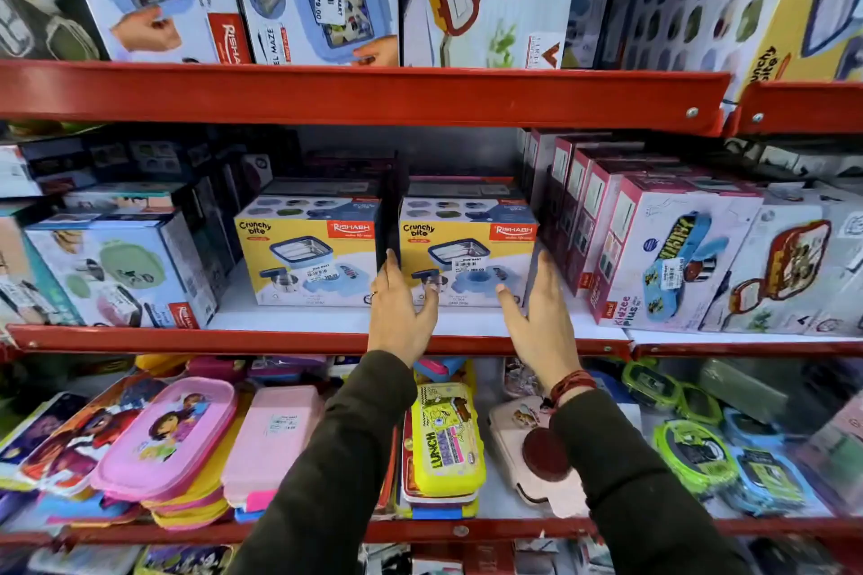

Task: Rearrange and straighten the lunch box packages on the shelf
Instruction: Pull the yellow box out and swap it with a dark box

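Square the right Crunchy bite box [468,247] gently, left hand [400,303] and right hand [537,308] flat, fingers pressed together, flanking its sides.

Both arms wear long, dark olive-brown sleeves [327,458] of soft fabric. The left hand [401,308] has a ring on one finger. The right hand [541,322] has red thread bands [572,385] wound around its wrist.

"Crunchy bite", "Rishabh" on yellow box [468,253]
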Available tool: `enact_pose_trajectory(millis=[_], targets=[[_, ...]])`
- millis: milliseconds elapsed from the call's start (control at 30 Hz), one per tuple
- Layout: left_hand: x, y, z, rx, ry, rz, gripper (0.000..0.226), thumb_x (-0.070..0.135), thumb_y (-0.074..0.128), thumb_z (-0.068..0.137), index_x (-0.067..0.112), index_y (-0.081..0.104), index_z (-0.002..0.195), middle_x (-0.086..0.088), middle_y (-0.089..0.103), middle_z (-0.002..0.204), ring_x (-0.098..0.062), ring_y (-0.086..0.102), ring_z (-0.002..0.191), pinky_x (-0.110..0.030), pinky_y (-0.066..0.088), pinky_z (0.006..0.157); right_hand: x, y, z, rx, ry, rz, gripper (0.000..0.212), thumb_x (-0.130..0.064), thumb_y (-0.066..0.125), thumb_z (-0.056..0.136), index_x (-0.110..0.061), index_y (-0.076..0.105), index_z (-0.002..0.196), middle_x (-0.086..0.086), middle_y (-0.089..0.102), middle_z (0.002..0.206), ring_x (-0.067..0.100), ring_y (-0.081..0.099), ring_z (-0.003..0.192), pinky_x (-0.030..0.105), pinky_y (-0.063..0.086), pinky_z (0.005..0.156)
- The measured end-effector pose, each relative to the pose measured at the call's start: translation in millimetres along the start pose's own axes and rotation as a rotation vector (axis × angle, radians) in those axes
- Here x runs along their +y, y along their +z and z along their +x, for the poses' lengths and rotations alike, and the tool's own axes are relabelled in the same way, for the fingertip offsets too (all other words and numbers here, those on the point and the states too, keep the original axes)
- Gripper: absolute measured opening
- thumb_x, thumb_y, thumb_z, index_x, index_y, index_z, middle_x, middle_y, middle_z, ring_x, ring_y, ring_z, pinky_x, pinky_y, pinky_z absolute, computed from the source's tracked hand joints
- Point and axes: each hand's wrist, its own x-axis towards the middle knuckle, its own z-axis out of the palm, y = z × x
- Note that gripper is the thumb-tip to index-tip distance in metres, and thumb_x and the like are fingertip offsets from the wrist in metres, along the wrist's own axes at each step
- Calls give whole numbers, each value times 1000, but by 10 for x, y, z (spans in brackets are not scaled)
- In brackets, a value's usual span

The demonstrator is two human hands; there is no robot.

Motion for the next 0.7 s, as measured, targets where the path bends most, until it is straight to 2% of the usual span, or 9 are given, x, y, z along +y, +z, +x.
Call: enact_pose_trajectory(millis=[100, 167, 233, 300, 400, 467, 533, 633, 700], targets=[[-59, 11, 63, -77, -30, 43, 85, 23, 67, 97, -1, 17, 162, -23, 40, 161, -39, 37, 152, -41, 32, 123, 195, 7, 123, -85, 43, 48, 73, -60, 46, 85, -31, 36, 152, 4, 57, 152, 34, 53, 138, 53, 46, 112], [-75, -34, 56, -94, -47, 46, 91, 16, 74, 92, 0, 18, 162, -21, 41, 161, -37, 38, 152, -37, 33, 122, 206, -68, 113, -114, 63, 85, 68, -52, 55, 82, -36, 41, 147, 1, 63, 145, 33, 57, 132, 53, 49, 110], [-99, -84, 21, -82, -21, 36, 96, 12, 78, 87, 5, 20, 163, -18, 40, 162, -35, 37, 152, -34, 32, 123, 168, -170, 36, -100, 40, 134, 72, -35, 70, 84, -29, 41, 150, 5, 58, 149, 29, 53, 138, 44, 43, 117], [-139, -162, -22, -67, 28, 35, 102, 8, 80, 82, 13, 19, 164, -15, 38, 162, -33, 38, 151, -36, 31, 124, 195, -252, -20, -119, 10, 152, 85, -22, 79, 83, -22, 35, 156, 7, 45, 156, 24, 43, 145, 36, 34, 118], [-201, -260, -100, -68, 107, 11, 105, 6, 78, 81, 20, 18, 166, -12, 38, 156, -31, 46, 142, -36, 38, 118, 263, -285, -103, -99, -31, 203, 95, -14, 83, 77, -25, 33, 157, 4, 40, 151, 23, 44, 145, 44, 37, 122], [-210, -323, -150, -86, 163, -10, 101, 6, 75, 85, 22, 16, 166, -10, 37, 152, -24, 49, 133, -31, 43, 112, 288, -290, -131, -73, -53, 245, 94, -12, 84, 76, -28, 36, 156, 2, 41, 145, 23, 50, 140, 46, 40, 121], [-214, -387, -179, -99, 211, -35, 98, 6, 74, 89, 25, 17, 166, -5, 38, 150, -14, 47, 129, -25, 41, 111, 287, -317, -142, -41, -72, 268, 90, -12, 83, 79, -30, 39, 155, 2, 44, 145, 21, 52, 138, 42, 42, 119], [-208, -452, -198, -104, 206, -158, 81, 13, 76, 93, 27, 30, 159, 16, 45, 147, 11, 47, 129, -10, 37, 110, 278, -370, -164, 1, -70, 369, 82, -12, 82, 82, -31, 43, 151, -1, 54, 147, 14, 56, 134, 30, 46, 114], [-171, -480, -195, -90, 166, -238, 62, 24, 76, 93, 26, 40, 143, 23, 49, 143, 26, 41, 126, -15, 37, 109, 252, -400, -166, 42, -64, 447, 73, -14, 83, 82, -29, 48, 143, -5, 60, 141, 8, 59, 128, 23, 50, 107]])
